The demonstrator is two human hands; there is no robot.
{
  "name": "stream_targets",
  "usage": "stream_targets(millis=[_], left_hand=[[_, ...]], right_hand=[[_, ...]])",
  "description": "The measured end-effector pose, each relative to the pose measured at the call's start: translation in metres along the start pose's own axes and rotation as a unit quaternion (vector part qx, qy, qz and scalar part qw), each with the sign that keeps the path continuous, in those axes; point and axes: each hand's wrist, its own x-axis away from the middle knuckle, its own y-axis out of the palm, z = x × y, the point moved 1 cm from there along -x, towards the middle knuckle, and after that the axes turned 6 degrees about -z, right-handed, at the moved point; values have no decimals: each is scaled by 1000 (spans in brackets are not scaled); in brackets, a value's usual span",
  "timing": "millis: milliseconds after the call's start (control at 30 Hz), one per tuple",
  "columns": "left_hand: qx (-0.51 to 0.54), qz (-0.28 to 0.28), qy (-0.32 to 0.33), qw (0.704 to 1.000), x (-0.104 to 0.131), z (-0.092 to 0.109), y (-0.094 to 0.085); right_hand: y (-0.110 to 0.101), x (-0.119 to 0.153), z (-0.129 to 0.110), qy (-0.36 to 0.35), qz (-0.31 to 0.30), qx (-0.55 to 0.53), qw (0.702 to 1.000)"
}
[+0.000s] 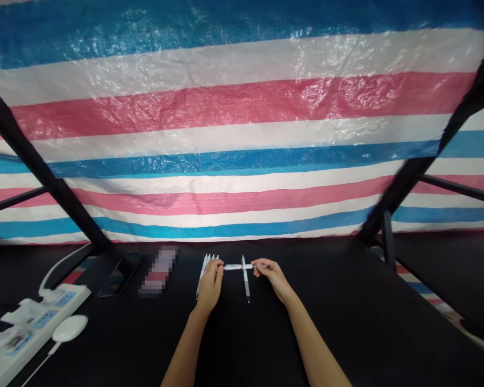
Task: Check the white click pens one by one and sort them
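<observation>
A white pen [234, 267] is held level between my two hands, roughly crosswise to the table. My left hand [210, 285] pinches its left end, and my right hand [272, 274] closes on the other end, where a dark part shows by the fingers. Under it lies another white pen [246, 282] with a grey grip, its tip toward me; whether the two touch I cannot tell. Several more white pens [205, 263] lie side by side at the left, partly hidden behind my left hand.
A dark phone [118, 278] and a blurred-out flat item [159, 271] lie left on the black table [242, 344]. Nearer me are a white power strip [44, 322] with plugs and a round white charger [70, 328]. Black frame bars [403, 188] and a striped sheet [242, 107] stand beyond.
</observation>
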Motion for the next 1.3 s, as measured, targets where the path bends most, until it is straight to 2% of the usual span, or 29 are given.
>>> stream_targets(millis=[267,600,833,1100,1300], left_hand=[[-19,-26,3,999,-1,0,2],[-24,-14,-27,999,-2,6,-2],[-23,-41,-41,998,-1,5,2],[-31,-37,-59,997,0,2,8],[-42,-41,-10,998,-2,9,5]], right_hand=[[-2,-5,4,17,-2,-5,1000],[-4,-10,6,19,-31,12,999],[-5,-10,9,22,0,0,1000],[-2,-7,6,20,31,35,999],[-4,-5,5,27,53,39,997]])
